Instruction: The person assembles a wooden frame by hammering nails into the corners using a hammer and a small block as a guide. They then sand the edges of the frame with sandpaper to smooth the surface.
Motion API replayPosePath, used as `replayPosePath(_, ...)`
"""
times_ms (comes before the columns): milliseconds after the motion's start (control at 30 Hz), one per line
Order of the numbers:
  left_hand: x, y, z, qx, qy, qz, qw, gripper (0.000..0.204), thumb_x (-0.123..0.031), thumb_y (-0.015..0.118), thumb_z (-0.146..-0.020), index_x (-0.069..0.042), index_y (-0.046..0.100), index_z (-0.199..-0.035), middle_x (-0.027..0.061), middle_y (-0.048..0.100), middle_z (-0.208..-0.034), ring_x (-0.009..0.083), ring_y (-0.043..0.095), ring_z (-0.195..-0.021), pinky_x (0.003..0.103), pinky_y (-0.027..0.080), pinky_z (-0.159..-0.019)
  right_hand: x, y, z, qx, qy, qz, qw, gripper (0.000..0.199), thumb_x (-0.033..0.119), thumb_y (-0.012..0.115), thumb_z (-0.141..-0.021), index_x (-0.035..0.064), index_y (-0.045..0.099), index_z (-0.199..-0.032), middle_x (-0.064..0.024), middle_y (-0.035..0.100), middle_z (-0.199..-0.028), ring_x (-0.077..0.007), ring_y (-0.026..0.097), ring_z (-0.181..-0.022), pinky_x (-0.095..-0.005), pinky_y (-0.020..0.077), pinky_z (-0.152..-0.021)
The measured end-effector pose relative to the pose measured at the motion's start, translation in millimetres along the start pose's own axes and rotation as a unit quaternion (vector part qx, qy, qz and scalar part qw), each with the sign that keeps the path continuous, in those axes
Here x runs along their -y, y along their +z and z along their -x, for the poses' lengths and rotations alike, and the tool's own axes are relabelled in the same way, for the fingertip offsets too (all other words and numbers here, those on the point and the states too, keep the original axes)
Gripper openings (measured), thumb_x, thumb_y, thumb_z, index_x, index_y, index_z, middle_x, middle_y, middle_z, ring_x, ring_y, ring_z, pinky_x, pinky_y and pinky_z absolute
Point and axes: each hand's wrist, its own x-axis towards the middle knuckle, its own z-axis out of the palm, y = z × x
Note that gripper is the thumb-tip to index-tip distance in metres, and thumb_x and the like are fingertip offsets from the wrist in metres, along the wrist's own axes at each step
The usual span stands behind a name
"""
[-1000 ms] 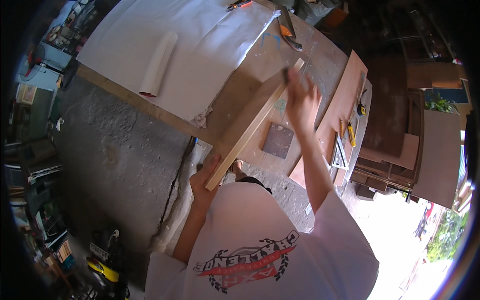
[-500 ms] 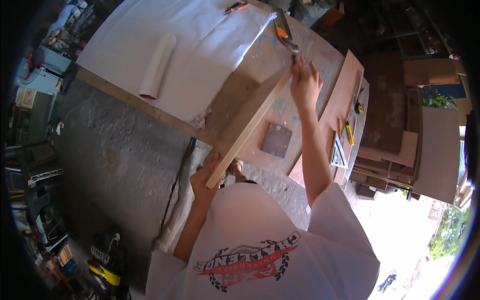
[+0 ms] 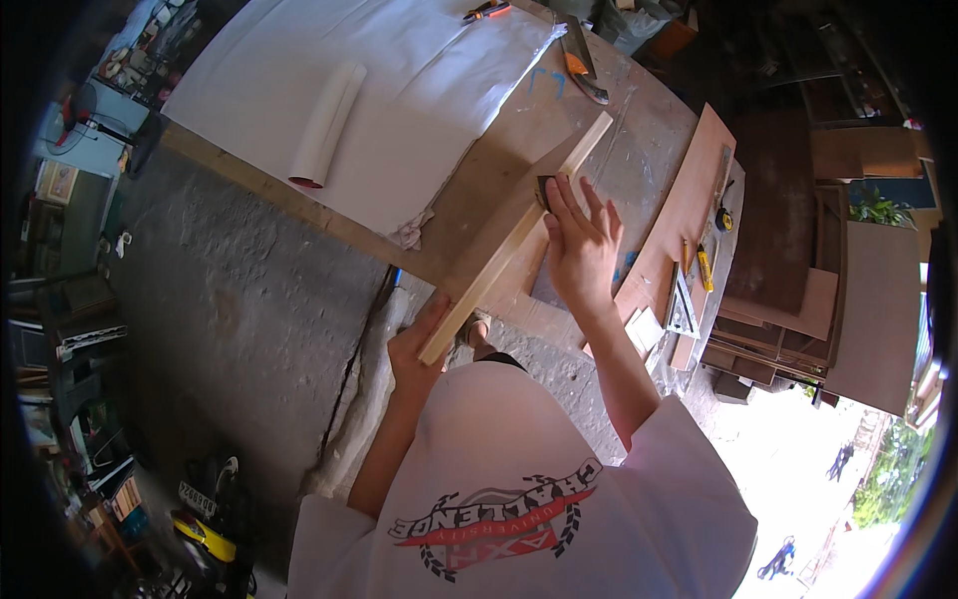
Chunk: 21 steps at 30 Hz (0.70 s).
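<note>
A flat wooden board (image 3: 508, 250) stands tilted on edge over the near side of the worktable, its pale narrow edge facing up. My left hand (image 3: 414, 349) is closed round the board's near end, with the fingers on its left face. Higher along the same edge, my right hand (image 3: 582, 245) presses a small dark piece of sandpaper (image 3: 544, 190) against the wood. Its thumb lies by the edge and its fingers are fairly straight. A dark square sheet (image 3: 545, 291) lies on the table, partly hidden behind my right hand and the board.
White paper (image 3: 419, 90) covers the worktable's (image 3: 639, 130) left part, with a paper roll (image 3: 329, 125) on it. Pliers (image 3: 487, 11) and a handsaw (image 3: 581, 70) lie at the far side. At right are a thin wood panel (image 3: 689, 180), yellow cutter (image 3: 705, 268), tape measure (image 3: 723, 220) and set square (image 3: 682, 304).
My right hand has slid from the board's far end back toward me along the edge, with the sandpaper. My left hand keeps its hold on the near end.
</note>
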Motion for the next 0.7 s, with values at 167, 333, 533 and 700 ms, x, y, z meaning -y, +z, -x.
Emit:
replayPosePath(167,1.5,-1.2,2.0,0.020,-0.013,-0.007,1.000,0.048,-0.001,0.075,-0.089,0.001,0.068,-0.136,0.0194,0.075,-0.121,0.0243,0.078,-0.099,0.031,0.060,-0.082,-46.8,26.0,-44.3,-0.047,0.087,0.034,0.995,0.040,0.021,0.058,-0.105,0.0206,0.064,-0.145,-0.0031,0.062,-0.149,-0.0364,0.053,-0.140,-0.0580,0.0364,-0.115)
replayPosePath(333,5.3,1.1,-2.4,-0.008,0.003,-0.014,1.000,0.047,-0.003,0.074,-0.090,0.001,0.067,-0.136,0.0198,0.076,-0.120,0.0255,0.078,-0.099,0.031,0.060,-0.080,2.0,2.0,1.1,0.019,0.005,-0.005,1.000,0.041,0.022,0.055,-0.106,0.0214,0.063,-0.146,-0.0018,0.062,-0.149,-0.0332,0.052,-0.142,-0.0566,0.0349,-0.117)
replayPosePath(533,3.5,0.7,0.7,0.013,0.007,0.002,1.000,0.046,0.000,0.074,-0.091,-0.001,0.068,-0.137,0.0200,0.075,-0.122,0.0233,0.078,-0.100,0.030,0.060,-0.080,-37.9,23.2,-40.5,-0.039,0.099,0.047,0.993,0.041,0.024,0.062,-0.103,0.0181,0.065,-0.143,-0.0042,0.064,-0.145,-0.0349,0.053,-0.141,-0.0586,0.0363,-0.116)
replayPosePath(700,6.2,3.9,0.9,-0.009,0.024,-0.001,1.000,0.046,0.002,0.072,-0.092,-0.001,0.068,-0.137,0.0180,0.078,-0.115,0.0197,0.078,-0.092,0.028,0.060,-0.076,-29.9,24.6,-27.4,-0.031,0.067,0.009,0.997,0.038,0.026,0.058,-0.105,0.0171,0.066,-0.141,-0.0064,0.066,-0.143,-0.0366,0.053,-0.139,-0.0596,0.0384,-0.113)
